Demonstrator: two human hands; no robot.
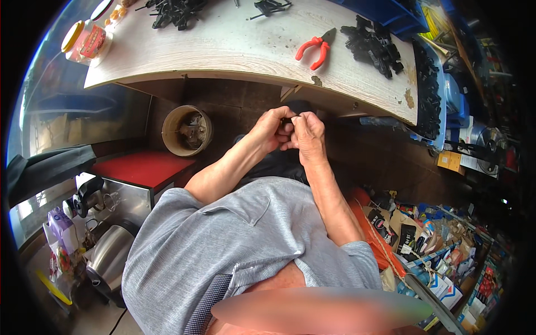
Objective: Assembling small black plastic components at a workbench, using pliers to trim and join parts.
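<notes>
A pale wood-grain table stretches across the far side of a crowded room, above a dark tiled floor. Short of the table's near edge, over the person's lap, the left hand and right hand meet. Both are nearly closed, thumbs and forefingers pinched together, the remaining fingers curled in, around a small dark piece held between the fingertips. Most of it is hidden by the fingers; the visible sliver seems to lie roughly crosswise, from one hand to the other, but which end leads cannot be told. To the left, a round tan bucket stands on the floor with brownish scraps inside. A clear jar with a yellow lid sits at the table's left end; its contents are hard to make out. Beyond the right end, a blue tray holds many black parts. On the tabletop, red-handled pliers lie with their nose toward the far right, between a left black heap and a right black heap.
</notes>
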